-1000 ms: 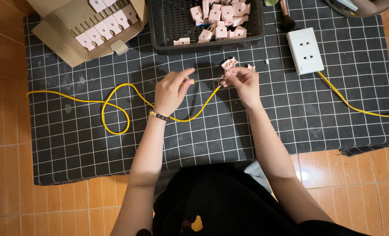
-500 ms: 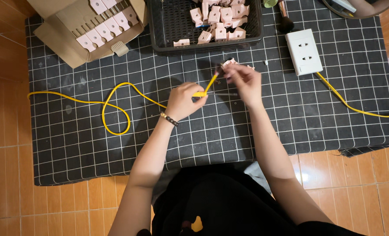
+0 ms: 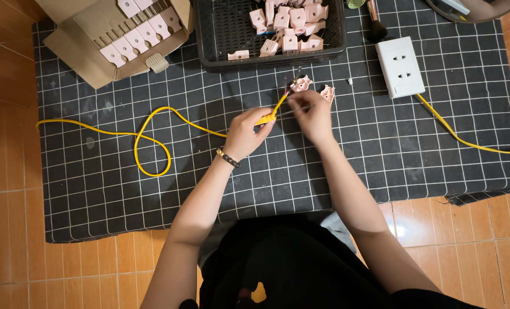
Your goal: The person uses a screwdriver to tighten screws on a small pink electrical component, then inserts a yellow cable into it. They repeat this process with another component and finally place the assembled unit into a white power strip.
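While both hands work over the black grid mat (image 3: 152, 189), I keep the cable end steady before anything else. My left hand (image 3: 244, 133) is closed around the yellow cable (image 3: 152, 117) close to its stripped tip, with a beaded bracelet (image 3: 227, 158) at the wrist. My right hand (image 3: 312, 113) is pinched at that same tip, fingers together just where the bare wire ends meet a small pink plug part (image 3: 300, 84). I cannot tell whether the right fingers grip the wires or the part itself.

To do this step well, in my judgement:
1. Hold the cable near the tip, so the short free length does not flex.
2. Keep the conductors apart and straight before seating them in the pink part.
3. Leave the loop of cable on the mat slack, so no pull reaches the tip.

A second pink part (image 3: 327, 92) lies just beside the right hand, apart from the first. Farther out, a black basket (image 3: 206, 34) holds more pink parts, and a cardboard box (image 3: 77, 48) to its left carries rows of pink pieces. A white socket block (image 3: 400, 67) rests to the right, its own yellow lead (image 3: 467, 140) running off the mat edge.
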